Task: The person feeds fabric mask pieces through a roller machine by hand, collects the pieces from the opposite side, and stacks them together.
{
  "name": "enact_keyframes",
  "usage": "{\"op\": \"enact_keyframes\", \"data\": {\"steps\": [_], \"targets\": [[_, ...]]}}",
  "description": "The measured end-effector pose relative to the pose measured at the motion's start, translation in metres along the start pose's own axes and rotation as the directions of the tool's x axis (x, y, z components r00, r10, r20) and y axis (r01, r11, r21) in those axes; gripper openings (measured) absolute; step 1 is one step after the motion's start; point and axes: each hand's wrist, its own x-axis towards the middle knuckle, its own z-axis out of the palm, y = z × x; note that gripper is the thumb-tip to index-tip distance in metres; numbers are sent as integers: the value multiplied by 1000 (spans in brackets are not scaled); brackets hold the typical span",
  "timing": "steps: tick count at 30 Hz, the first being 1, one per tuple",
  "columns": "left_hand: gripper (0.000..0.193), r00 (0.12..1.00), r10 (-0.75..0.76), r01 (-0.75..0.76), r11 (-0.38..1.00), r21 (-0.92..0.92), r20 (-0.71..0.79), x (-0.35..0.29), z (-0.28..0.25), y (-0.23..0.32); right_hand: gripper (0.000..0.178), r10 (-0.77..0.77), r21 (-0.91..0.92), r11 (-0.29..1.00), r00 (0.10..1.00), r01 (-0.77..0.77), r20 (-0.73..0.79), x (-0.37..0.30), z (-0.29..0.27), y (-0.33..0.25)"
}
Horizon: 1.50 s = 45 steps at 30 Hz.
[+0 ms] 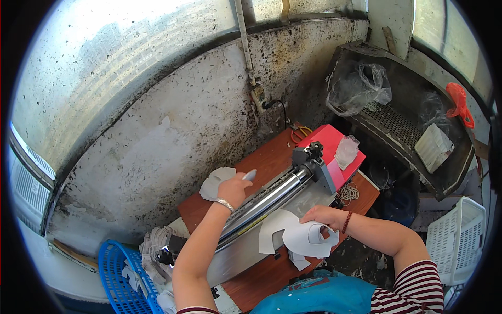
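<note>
Blue basket (107, 261) stood left of the roller mach. (264, 204), w/ a heap of what looked like pale cloth (157, 246) between the two. On the mach.'s far side, a pile of white cutouts (212, 184) lay on the brown tabletop (272, 150). Just beside that pile, at the mach.'s far edge, the L hand (232, 189) had thumb & fingers closed on a small pale grey piece (250, 175), exact kind unclear. On the mach.'s near side, white cut sheets (280, 222), one curled w/ an opening thru it, overlapped the front plate in view; contact w/ the plate couldn't be told. The R hand (320, 215) grasped the sheets by their right part, some fingertips hidden behind the curl. At the mach.'s right end, a crumpled clear bag (346, 152) sat atop the red housing (327, 138), w/ a tangle of rubber bands (349, 193) just beside that end. Farther right of the mach. stood a grimy metal trough (387, 133) &, nearer the worker, a white crate (457, 238). Step in hand, judging by pose: sorting loose pcs. by hand at the mach., w/ no sheet seen between its rollers. From there, the next move seemed to call for parting one sheet from the rest, flattening its curl & keeping fingertips clear of the roller.
</note>
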Motion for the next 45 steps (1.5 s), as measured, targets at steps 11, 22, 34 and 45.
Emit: {"op": "enact_keyframes", "data": {"steps": [11, 22, 34, 45], "targets": [[40, 901, -72, 220, 926, -307, 429, 26, 58, -13, 22, -366, -243, 903, 931, 354, -1, 10, 7, -24], [41, 889, -86, 288, 869, -402, 449, 22, 58, -19, 28, -532, -443, 796, 825, 412, -191, 22, -6, 4], [34, 925, -59, 239, 858, -454, 375, 17, 66, -25, 30, -555, -727, 517, 824, 451, 117, 5, 33, -4], [15, 926, -370, 349, 758, -551, 78, 23, 75, -44, 35, -474, -381, 830, 875, 408, -97, 13, 24, 1]]}}
